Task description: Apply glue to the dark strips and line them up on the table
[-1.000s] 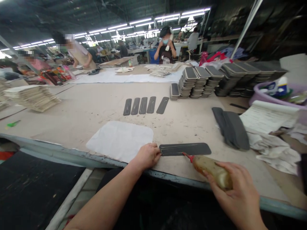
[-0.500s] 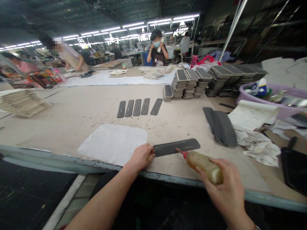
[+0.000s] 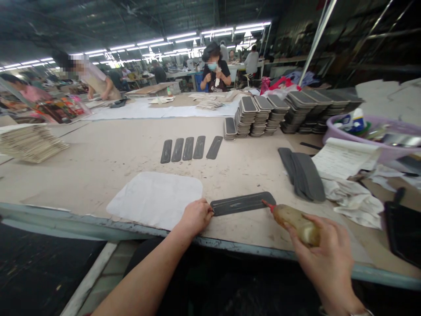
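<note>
A long dark grey strip (image 3: 242,203) with rounded ends lies near the front edge of the worktable (image 3: 98,158). My left hand (image 3: 194,217) is closed, its fingertips pressing down the strip's left end. My right hand (image 3: 327,259) is wrapped round a squeeze bottle (image 3: 294,218) of yellowish glue. The bottle's red nozzle touches the strip near its right end. Thin glue lines show along the strip. A white sheet (image 3: 154,199) lies just left of my left hand.
Several dark strips (image 3: 189,148) lie in a row mid-table. Stacks of grey pads (image 3: 259,114) stand behind them. A pile of grey pieces (image 3: 304,173), white cloth (image 3: 353,197), papers (image 3: 345,158) and a purple basin (image 3: 384,140) sit at the right. Other people work at the far tables.
The glue bottle's nozzle has moved along the strip, first leftward to its middle and then back to its right end. My left hand stayed on the strip's left end.
</note>
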